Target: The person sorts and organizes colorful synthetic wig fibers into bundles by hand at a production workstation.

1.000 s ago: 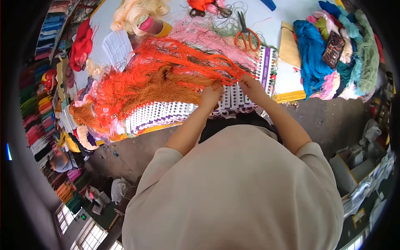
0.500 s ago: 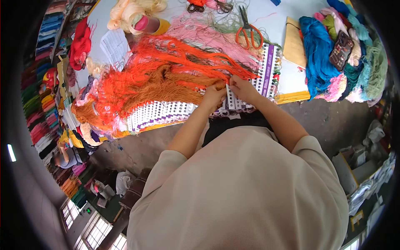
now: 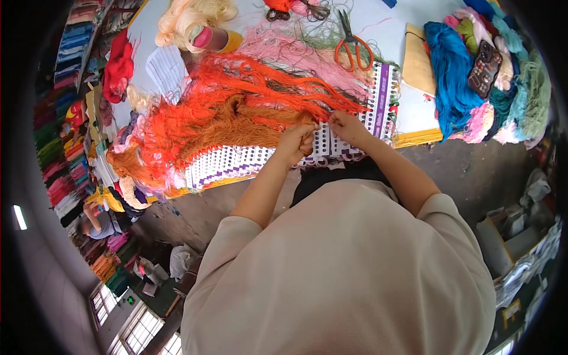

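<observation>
My left hand (image 3: 294, 144) is closed around the end of a brown thread bundle (image 3: 254, 125), which trails off to the left over the table. Just to the right, my right hand (image 3: 348, 128) has its fingers pinched together; whatever they hold is too small to make out. A small gap lies between the two hands. Beneath them are white thread cards (image 3: 322, 142) with rows of punched holes and purple strips. Orange-red threads (image 3: 260, 80) spread behind the brown ones, and some reach the card by my right hand.
Scissors with orange handles (image 3: 354, 53) lie beyond my hands. On the right are a tan envelope (image 3: 418, 62), blue thread hanks (image 3: 447, 77) and a phone (image 3: 485, 70). A thread cone (image 3: 213, 39) and a paper sheet (image 3: 165, 70) lie left. A person (image 3: 100, 226) is far left.
My left hand has moved slightly left and down, away from my right hand, with the brown thread still in it. My right hand has shifted slightly down.
</observation>
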The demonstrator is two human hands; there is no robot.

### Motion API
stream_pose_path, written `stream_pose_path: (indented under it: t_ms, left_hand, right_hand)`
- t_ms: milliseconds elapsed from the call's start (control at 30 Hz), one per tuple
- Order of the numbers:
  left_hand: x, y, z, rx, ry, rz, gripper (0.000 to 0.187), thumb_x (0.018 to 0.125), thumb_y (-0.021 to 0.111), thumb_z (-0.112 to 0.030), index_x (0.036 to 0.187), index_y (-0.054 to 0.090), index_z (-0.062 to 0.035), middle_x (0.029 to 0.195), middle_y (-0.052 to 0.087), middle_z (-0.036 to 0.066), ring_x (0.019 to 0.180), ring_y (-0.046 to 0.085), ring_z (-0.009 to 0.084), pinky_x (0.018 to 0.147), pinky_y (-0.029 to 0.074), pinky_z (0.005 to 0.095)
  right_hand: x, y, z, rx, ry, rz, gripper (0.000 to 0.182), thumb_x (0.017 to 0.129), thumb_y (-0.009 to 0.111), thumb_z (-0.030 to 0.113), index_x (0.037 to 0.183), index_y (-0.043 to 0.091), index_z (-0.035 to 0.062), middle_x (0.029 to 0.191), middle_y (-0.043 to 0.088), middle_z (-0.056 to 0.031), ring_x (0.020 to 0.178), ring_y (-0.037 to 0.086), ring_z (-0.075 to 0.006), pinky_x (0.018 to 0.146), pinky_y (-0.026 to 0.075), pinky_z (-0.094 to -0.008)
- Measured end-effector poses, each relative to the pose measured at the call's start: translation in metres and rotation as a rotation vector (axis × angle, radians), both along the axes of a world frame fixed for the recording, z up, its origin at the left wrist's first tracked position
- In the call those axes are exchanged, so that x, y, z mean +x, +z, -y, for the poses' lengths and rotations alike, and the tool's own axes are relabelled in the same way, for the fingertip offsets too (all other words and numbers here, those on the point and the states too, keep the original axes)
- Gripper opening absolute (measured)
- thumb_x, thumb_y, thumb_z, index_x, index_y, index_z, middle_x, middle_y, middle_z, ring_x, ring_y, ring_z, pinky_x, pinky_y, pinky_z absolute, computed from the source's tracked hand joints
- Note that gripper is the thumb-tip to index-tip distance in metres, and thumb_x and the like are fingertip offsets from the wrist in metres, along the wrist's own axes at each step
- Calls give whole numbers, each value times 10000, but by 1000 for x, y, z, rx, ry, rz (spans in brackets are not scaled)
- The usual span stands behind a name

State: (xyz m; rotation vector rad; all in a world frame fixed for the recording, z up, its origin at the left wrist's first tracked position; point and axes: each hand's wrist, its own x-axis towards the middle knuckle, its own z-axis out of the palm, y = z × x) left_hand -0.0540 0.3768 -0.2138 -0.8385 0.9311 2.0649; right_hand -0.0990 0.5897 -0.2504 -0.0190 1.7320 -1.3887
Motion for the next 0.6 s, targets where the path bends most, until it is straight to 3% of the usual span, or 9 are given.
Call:
stream_pose_path:
  t_ms: [133,200,233,300,333,433,500,567,600]
  left_hand:
    - [-13,38,-24,59,145,83,195,896,549,-123,1042,618,-13,687,599,42,423,353,58,394,239,204]
    - [-20,53,-31,-103,-117,1,180,868,547,-86,999,639,-4,690,608,38,432,355,57,404,252,205]
    - [-18,44,-30,-103,-116,0,180,868,547,-86,999,639,-4,690,608,38,432,355,57,404,252,205]
    - [-11,16,-28,-322,-398,-46,178,859,544,-90,943,676,-7,755,659,53,470,441,72,435,324,222]
    - [-9,14,-35,-321,-397,-49,178,859,544,-90,943,676,-7,755,659,53,470,441,72,435,324,222]
    - [-6,10,-46,-572,-411,-420,181,874,567,-131,894,696,-6,743,663,46,541,539,107,498,410,259]
    - [-9,10,-35,-922,-807,-444,190,882,588,-163,908,690,-5,716,652,44,587,582,136,556,457,284]
    - [-8,10,-13,-1211,-868,-691,227,887,614,-216,906,680,0,696,643,37,598,583,139,569,467,305]
    - [-7,-3,8,-929,-708,-460,243,880,608,-246,895,692,-19,692,640,40,520,527,108,496,423,288]
  right_hand:
    - [4,-3,1,-18,1,-39,125,921,581,138,1010,558,52,729,601,-25,614,557,-82,553,448,-241]
    - [8,-11,6,-113,-127,-63,190,913,605,135,1068,576,28,749,618,-29,615,555,-74,545,433,-237]
    - [6,-4,6,-113,-127,-64,190,913,605,135,1068,576,28,749,618,-29,615,555,-74,545,433,-237]
    - [-1,19,5,-317,-203,218,248,908,625,138,1114,577,9,785,639,-39,608,555,-81,543,425,-234]
    - [-1,20,3,-316,-202,216,248,908,625,138,1114,577,9,785,639,-39,608,555,-81,543,425,-234]
    - [-3,18,-1,-252,-122,209,256,914,631,162,1114,583,9,807,641,-36,636,558,-88,568,434,-243]
    - [2,7,2,-246,-157,107,272,848,715,170,1053,599,31,797,629,-44,686,596,-120,622,474,-268]
    - [6,-9,0,-115,-50,-68,285,812,738,159,1034,600,47,776,614,-38,690,593,-131,627,473,-286]
    - [8,-16,-1,17,56,-239,302,776,761,149,1016,600,63,756,599,-32,693,590,-143,632,473,-305]
